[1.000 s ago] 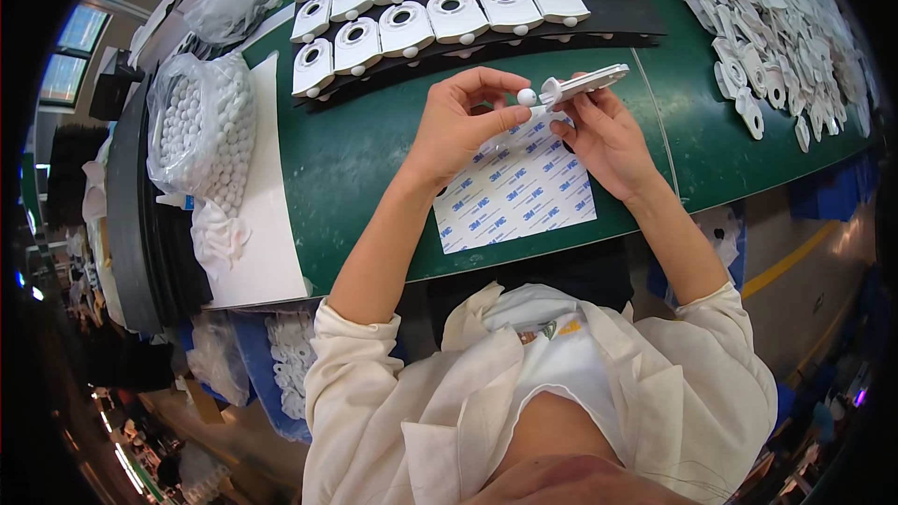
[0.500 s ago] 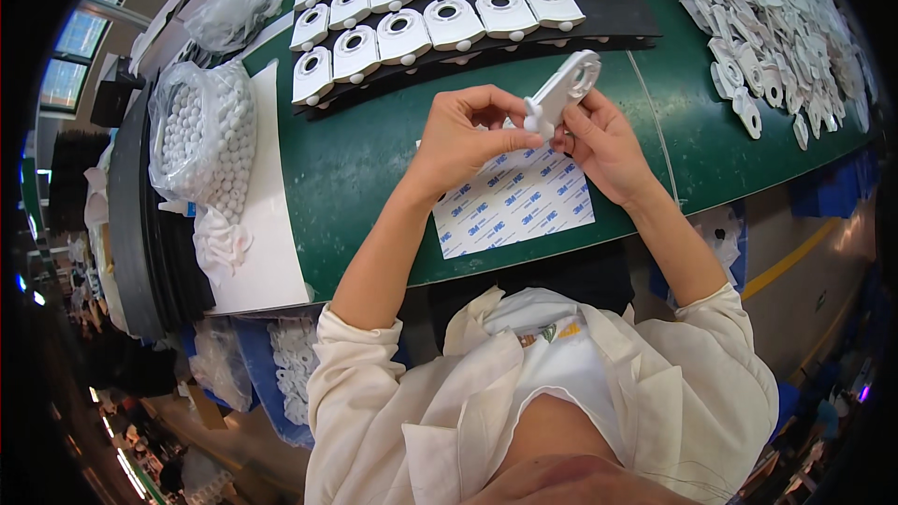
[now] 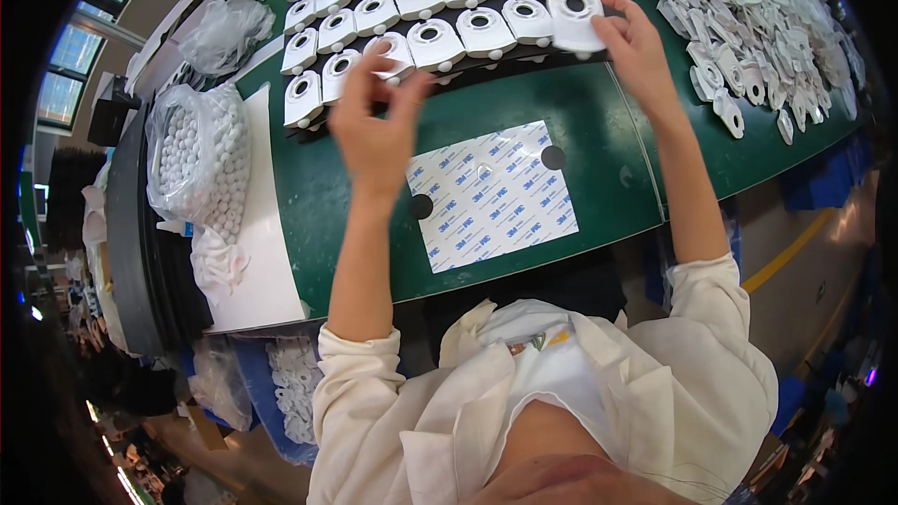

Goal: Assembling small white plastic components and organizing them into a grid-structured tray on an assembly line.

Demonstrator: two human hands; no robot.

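Note:
At the right end of the front row, my right hand (image 3: 640, 49) grips a white plastic housing (image 3: 580, 30) between thumb and fingers. The housing has a round hole and a small white ball at its lower edge. My left hand (image 3: 379, 126), slightly blurred, hovers in front of the row, its thumb and fingers apart and nothing visible in them. Behind it, several similar white housings (image 3: 484, 30) stand in rows on black foam (image 3: 513, 58). In front lies a white sheet with blue print (image 3: 496, 201), a black disc at each side edge.
A clear bag of white balls (image 3: 201, 145) sits at the left on a white board (image 3: 267, 266). Loose white plastic parts (image 3: 748, 33) are heaped at the far right. Crumpled plastic (image 3: 224, 36) lies at the back left. Blue bins (image 3: 267, 393) stand below the table.
The hands have separated. My right hand has carried the housing forward to the row's right end; my left hand has let go of it and moved left.

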